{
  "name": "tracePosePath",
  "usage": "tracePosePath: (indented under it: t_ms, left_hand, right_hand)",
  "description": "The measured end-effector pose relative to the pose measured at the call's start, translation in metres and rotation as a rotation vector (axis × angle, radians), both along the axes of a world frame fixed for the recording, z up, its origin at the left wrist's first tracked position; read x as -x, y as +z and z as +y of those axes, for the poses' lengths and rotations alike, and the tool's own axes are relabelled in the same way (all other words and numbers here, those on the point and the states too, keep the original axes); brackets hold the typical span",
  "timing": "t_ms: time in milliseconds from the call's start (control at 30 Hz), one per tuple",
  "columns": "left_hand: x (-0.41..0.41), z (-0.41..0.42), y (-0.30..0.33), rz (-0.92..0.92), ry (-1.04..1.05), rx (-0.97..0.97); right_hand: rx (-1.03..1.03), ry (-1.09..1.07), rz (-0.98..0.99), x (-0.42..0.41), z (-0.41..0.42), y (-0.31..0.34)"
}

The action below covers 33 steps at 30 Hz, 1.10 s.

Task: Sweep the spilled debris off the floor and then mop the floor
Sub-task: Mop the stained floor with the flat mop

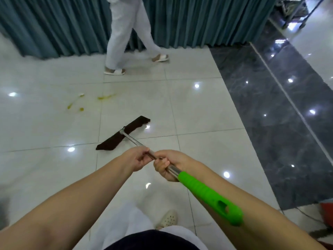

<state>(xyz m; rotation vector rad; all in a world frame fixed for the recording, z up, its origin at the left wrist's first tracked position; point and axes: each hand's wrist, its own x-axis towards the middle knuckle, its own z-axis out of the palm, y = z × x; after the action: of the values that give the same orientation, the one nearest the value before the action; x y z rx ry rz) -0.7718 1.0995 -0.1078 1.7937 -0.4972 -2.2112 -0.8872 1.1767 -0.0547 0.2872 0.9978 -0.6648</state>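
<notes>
Yellow-green spill smears [81, 104] sit on the glossy white tile floor [198, 112] off to my left. My left hand [137, 159] pinches the flat brown mop's [123, 135] steel pole, mop head flat on the tile short of the mess. My right hand [166, 164] is wrapped round the pole just above the bright green plastic grip [210, 197].

Bright, even overhead light. Small white glare spots dot the glossy floor [198, 109]. Edges bow from wide-angle distortion; the whole frame is slightly soft.

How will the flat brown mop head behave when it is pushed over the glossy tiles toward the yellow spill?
The mop head lies flat on glossy tiles, so it probably glides easily. Its cloth ends look soft and may flop if lifted. The thin metal handle looks stiff.
</notes>
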Motion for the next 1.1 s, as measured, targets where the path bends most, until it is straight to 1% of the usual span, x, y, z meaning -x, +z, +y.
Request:
tracePosePath:
  t_ms: [133, 300, 400, 533, 700, 867, 1033, 1100]
  left_hand:
    - [-0.019, -0.012, 0.009, 0.010, 0.085, 0.063]
    - [-0.047, -0.036, 0.014, 0.055, 0.199, 0.111]
    - [-0.065, -0.056, 0.011, 0.108, 0.228, 0.119]
    - [-0.099, -0.095, 0.009, 0.126, 0.229, 0.134]
    - [-0.147, -0.153, 0.006, 0.157, 0.284, 0.117]
    - [-0.191, -0.215, 0.002, 0.200, 0.263, 0.103]
    - [-0.226, -0.270, -0.003, 0.170, 0.194, 0.108]
    - [-0.238, -0.287, -0.007, 0.163, 0.183, 0.100]
  right_hand:
    - [0.036, 0.063, -0.020, -0.013, -0.018, 0.009]
    - [0.095, 0.073, -0.020, -0.037, -0.043, 0.015]
    - [0.116, 0.070, -0.008, -0.057, -0.063, 0.016]
    - [0.112, 0.065, 0.014, -0.092, -0.102, 0.015]
    - [0.110, 0.056, 0.052, -0.145, -0.160, 0.015]
    - [0.076, -0.027, 0.072, -0.197, -0.221, 0.015]
    - [0.034, -0.101, 0.053, -0.244, -0.276, 0.014]
    - [0.021, -0.132, 0.013, -0.257, -0.294, 0.011]
